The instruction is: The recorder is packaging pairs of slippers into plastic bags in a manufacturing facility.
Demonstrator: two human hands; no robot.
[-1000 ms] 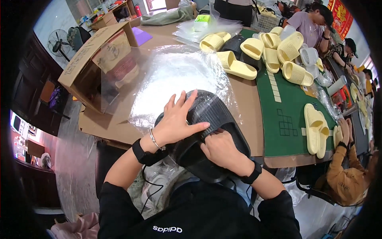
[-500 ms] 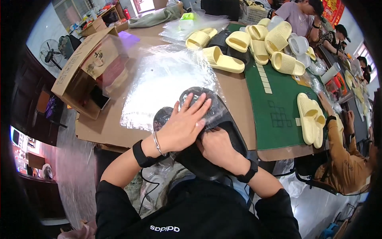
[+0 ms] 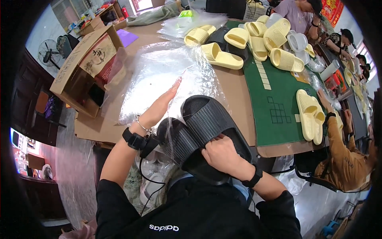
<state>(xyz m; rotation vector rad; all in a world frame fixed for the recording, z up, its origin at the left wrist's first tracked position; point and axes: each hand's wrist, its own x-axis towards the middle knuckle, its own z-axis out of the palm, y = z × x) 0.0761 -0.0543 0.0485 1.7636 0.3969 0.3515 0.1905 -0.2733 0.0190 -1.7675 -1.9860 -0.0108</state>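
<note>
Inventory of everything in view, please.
Black slippers: two, black, front centre; others, far side
Plastic bags: several, clear, centre and far side
Yellow slippers: many, pale yellow, table's far and right sides
Green mat: one, green, table's right
Cardboard box: one, brown, table's left
Purple sheet: one, purple, beside box
Table: one, brown top, centre
Fan: one, dark, far left
People: several, varied clothes, right
Left hand: one, bare, over plastic bags
Right hand: one, bare, gripping black slippers

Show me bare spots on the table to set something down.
Free: the cardboard strip between the clear bag and green mat; the mat left of the yellow pair, flat markings only. Crowded: the mat's far end, under the slipper heap; the near-edge middle, with left hand, right hand and black slippers.
</note>
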